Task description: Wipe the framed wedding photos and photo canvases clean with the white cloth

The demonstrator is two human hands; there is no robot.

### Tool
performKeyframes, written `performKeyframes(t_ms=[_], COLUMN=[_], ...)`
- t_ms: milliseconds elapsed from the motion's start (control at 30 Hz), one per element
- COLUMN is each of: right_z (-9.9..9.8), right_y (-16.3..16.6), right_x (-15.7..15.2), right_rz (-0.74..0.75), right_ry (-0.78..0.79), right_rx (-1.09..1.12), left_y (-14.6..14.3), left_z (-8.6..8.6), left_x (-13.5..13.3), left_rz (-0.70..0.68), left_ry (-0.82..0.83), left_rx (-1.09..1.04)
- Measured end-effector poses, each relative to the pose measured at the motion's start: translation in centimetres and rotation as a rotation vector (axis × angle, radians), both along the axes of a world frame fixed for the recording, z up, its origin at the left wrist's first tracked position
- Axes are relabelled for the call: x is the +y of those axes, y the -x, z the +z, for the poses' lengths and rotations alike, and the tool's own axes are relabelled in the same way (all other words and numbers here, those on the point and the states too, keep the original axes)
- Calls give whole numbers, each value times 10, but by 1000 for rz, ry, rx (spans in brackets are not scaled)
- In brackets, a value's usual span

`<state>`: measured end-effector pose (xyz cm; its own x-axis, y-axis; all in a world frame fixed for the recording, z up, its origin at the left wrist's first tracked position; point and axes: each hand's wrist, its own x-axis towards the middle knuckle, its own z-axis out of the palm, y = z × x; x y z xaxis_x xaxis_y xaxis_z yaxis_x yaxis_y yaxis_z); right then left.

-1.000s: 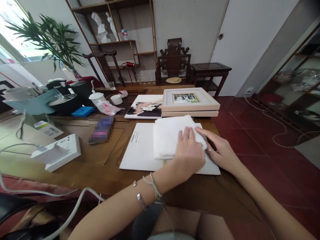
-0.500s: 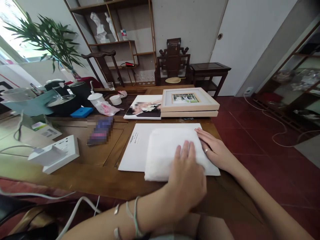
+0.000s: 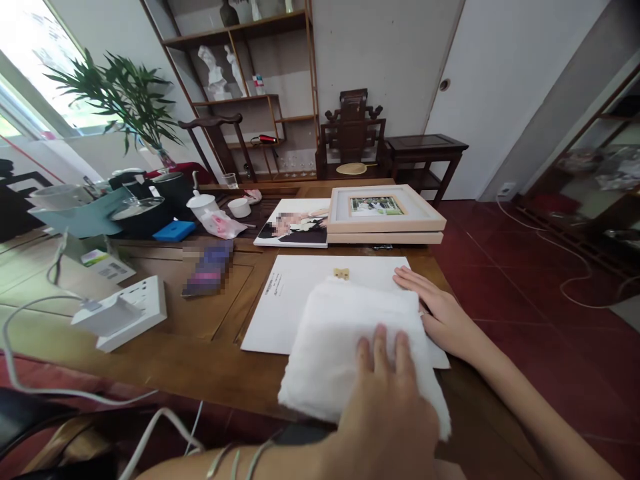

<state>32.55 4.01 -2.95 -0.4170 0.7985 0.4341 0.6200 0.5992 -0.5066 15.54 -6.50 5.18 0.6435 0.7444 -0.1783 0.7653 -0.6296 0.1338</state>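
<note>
A folded white cloth lies over the near part of a flat white panel on the wooden table. My left hand rests on the cloth, its fingers stretched out and slightly apart; the thumb is hidden. At the panel's right side my right hand lies flat with fingers extended, close to the cloth's right edge. A small brass-coloured hanger plate shows on the panel just beyond the cloth. Small print runs along the panel's left part.
Beyond the panel are two stacked wooden photo frames and a photo panel. To the left stand a white power strip, an opened carton, a blue box and a pot. The table's edge runs in front.
My left hand has moved toward me with the cloth, which now reaches past the panel's near edge. The hanger plate has come into sight. My right hand stays at the panel's right side.
</note>
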Motion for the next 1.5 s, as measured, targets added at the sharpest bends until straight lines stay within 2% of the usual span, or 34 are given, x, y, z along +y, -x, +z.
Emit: performKeyframes(t_ms=[100, 200, 300, 400, 467, 567, 667, 733, 800, 900, 967, 1067, 1167, 1233, 1333, 1433, 1500], right_z=[0, 0, -1, -2, -2, -1, 0, 1, 1, 1, 0, -1, 0, 1, 2, 3, 3], right_y=[1, 2, 1, 1, 1, 1, 1, 1, 1, 2, 2, 1, 2, 3, 3, 3, 3], right_x=[0, -1, -1, -1, -1, -1, 0, 0, -1, -2, -2, -2, -2, -2, -3, -3, -3], right_rz=[-10, -27, -21, -15, -17, -31, -20, -7, -21, -36, -24, -15, -22, -30, -45, -49, -44], right_ry=[-2, 1, -10, -25, -28, -15, -9, -6, 2, 11, 5, 1, 11, 22, 49, 71, 72], right_rx=[-15, -34, -21, -10, -13, -38, -52, -46, -40, -38, -34, -35, -46, -49, -61, -68, -63], left_y=[3, 3, 1, 1, 2, 4, 3, 1, 0, 1, 4, 11, 15, 15, 14, 13, 15], left_z=[-3, 0, 2, 3, 4, 9, 14, 14, 10, 2, 0, -1, -3, -6, -8, -6, -5], left_x=[3, 38, 81, 99, 89, 52, 16, 8, 15, 46, 70, 96, 99, 86, 49, 15, 6], left_rz=[25, 131, 248, 280, 252, 162, 58, 37, 77, 187, 242, 230, 186, 154, 86, 23, 14], left_ry=[-18, -93, -17, -39, -33, -37, 84, 115, 54, -65, -40, -64, -168, -195, -193, -54, -8], left_rx=[-14, 3, 66, 50, 49, 57, 130, 136, 99, 49, 54, 27, 10, 24, 48, 31, -10])
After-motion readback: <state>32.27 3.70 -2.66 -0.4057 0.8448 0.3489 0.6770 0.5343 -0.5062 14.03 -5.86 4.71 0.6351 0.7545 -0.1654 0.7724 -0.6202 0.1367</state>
